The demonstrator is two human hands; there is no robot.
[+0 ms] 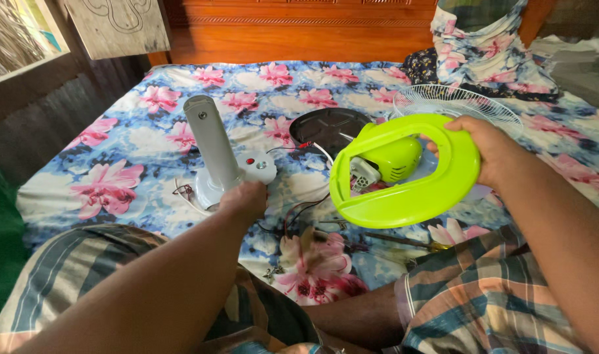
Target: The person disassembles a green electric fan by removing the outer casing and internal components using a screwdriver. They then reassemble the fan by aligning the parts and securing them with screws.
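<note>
Right hand clamped on the green fan housing — held up, tilted; left hand closed on the grey stand base — column upright, leftward.

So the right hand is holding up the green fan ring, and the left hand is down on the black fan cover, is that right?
Not quite. In the head view the right hand does hold the green fan ring, but the left hand rests on the grey fan stand, not the black fan cover.

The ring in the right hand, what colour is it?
Bright lime green ring, seen clearly in the head view.
</note>
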